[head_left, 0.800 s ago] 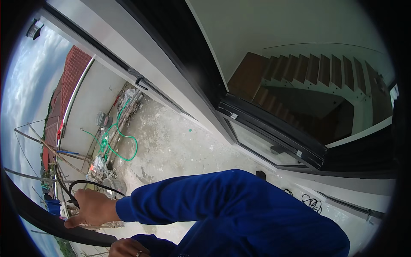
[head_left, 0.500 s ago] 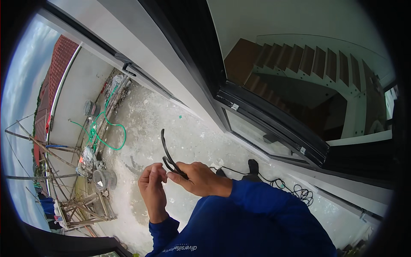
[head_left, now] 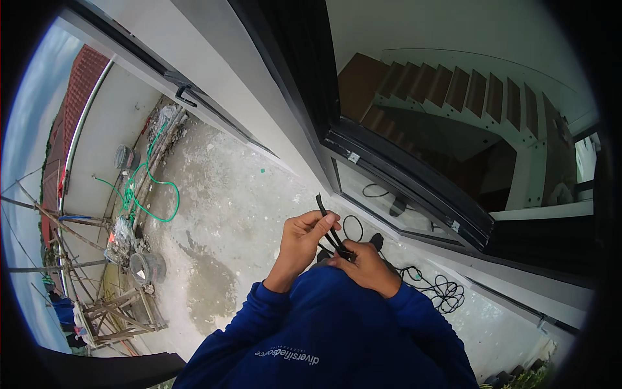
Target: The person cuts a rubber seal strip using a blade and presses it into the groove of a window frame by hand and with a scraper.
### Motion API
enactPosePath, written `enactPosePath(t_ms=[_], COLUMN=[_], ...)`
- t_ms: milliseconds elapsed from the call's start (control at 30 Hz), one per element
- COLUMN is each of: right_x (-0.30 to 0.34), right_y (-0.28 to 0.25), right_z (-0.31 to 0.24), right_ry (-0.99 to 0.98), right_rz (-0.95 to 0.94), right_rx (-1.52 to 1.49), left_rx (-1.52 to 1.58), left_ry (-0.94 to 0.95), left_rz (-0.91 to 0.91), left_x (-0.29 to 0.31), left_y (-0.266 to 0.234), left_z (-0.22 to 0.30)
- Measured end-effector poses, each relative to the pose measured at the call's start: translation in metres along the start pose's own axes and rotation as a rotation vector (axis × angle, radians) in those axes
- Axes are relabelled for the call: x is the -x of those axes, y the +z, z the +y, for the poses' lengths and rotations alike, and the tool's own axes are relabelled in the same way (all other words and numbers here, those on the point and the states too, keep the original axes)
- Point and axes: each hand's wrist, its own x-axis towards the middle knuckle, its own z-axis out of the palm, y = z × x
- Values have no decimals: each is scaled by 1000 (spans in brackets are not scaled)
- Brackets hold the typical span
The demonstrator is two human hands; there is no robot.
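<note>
Black flexible strip (head_left: 321, 204) is sitting just below the middle of my view, toward five o'clock, its free tip pointing up toward twelve. From my end I'm seeing both hands gripping it near that tip: the left hand (head_left: 300, 245), toward six o'clock, is pinching it with the thumb pressing against the fingers, nearly closed, while the right hand (head_left: 368, 264), toward five o'clock, is curling around it lower down, also mostly closed. I'm judging that these two close grips are steadying a springy end and bringing it up where I'm looking straight at it. Loops of black cord (head_left: 447, 295) are lying on the floor (head_left: 223, 168) toward four o'clock, probably serving as loose slack; I'm not managing to tell whether they're joining the strip. Toward three o'clock, the dark frame (head_left: 408, 188) is standing near the hands but not touching them.
</note>
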Motion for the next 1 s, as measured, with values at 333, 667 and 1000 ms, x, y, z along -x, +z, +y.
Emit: enactPosePath(t_ms=[333, 667, 1000], right_x=[-20, -112, -102], right_y=[-50, -46, -82], right_z=[-26, -62, -70], right_ry=[-231, -196, 4], right_rz=[451, 500, 480], right_rx=[119, -413, -818], left_rx=[196, 131, 402], left_ry=[112, -101, -170], left_rz=[-75, -364, -511], left_x=[-55, -98, -92], left_y=[15, -1, 2], left_z=[14, 38, 21])
